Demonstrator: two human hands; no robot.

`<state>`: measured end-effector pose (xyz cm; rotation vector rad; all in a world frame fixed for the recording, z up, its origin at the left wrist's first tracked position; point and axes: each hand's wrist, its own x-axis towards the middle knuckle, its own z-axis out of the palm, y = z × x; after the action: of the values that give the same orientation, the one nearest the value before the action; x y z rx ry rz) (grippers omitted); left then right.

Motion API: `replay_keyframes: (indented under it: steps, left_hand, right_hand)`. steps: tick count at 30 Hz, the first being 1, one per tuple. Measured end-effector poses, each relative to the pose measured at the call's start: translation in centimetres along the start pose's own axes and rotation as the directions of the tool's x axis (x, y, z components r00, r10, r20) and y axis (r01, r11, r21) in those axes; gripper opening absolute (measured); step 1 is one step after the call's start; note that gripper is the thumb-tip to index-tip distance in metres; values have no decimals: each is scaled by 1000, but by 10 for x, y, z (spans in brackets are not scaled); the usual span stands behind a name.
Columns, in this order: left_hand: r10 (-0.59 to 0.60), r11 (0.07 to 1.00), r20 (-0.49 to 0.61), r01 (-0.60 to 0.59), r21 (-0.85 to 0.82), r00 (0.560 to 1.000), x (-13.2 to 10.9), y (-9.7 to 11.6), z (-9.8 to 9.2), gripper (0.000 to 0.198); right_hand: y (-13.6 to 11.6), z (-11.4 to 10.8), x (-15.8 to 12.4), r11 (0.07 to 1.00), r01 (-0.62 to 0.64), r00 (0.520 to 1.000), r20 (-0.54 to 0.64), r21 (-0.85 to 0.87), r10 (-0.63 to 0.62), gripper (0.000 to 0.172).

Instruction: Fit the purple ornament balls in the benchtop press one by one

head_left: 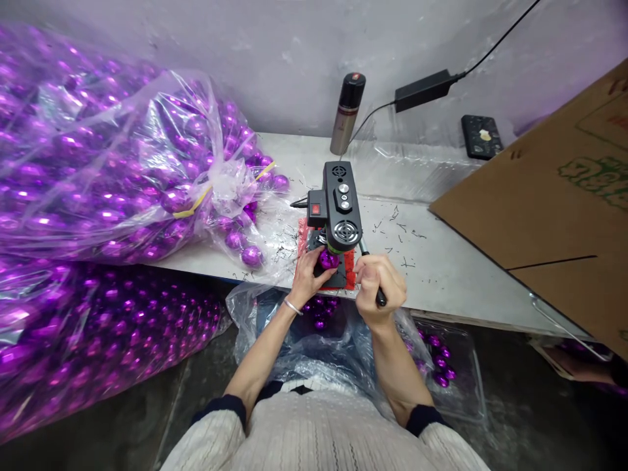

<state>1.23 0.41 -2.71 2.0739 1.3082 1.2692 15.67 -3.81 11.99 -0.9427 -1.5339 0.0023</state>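
Note:
My left hand (308, 275) has its thumb and fingers closed round a shiny purple ball (328, 260). That ball sits under the front end of a black press machine (342, 203), which has a red switch (316, 209) on its side. Wrapped in a fist, my right hand (380, 286) grips the black-ended lever (381, 298) at the machine's right side. Beneath the machine lies a red mat (350, 269). More purple balls (320, 320) rest in clear plastic on my lap. Whether the press touches the ball is hard to see.
A large clear bag (147, 157) of purple balls fills the left, with another bag (122, 333) below. Behind the machine stands a spray can (347, 114). A power adapter (422, 90) hangs by the wall. At right are a dark phone-like object (481, 137) and a cardboard box (549, 196).

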Motion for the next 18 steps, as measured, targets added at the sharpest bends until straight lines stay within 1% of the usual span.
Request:
replay_keyframes:
  steps: [3,8,14,18]
  left_hand:
    - [23,1000,-21,-23,-10,1000,0,2,1,59]
    - [-15,1000,0,15,-4,1000,-2,3,-2,57]
    - [25,999,-19,-25,-28,1000,-2,3,-3,57]
    - [-9,1000,-14,9,-11,1000,-3,1,-1,58]
  right_hand:
    - [6,1,-11,1000,27,1000,12,-10,-27,25]
    - [22,6,-34,994,104,994,18,-38,-103,25]
    - [29,13,-46,994,104,994,-42,-38,-106,28]
    - [33,15,-52,995,95,993,-72,-36,-98,28]
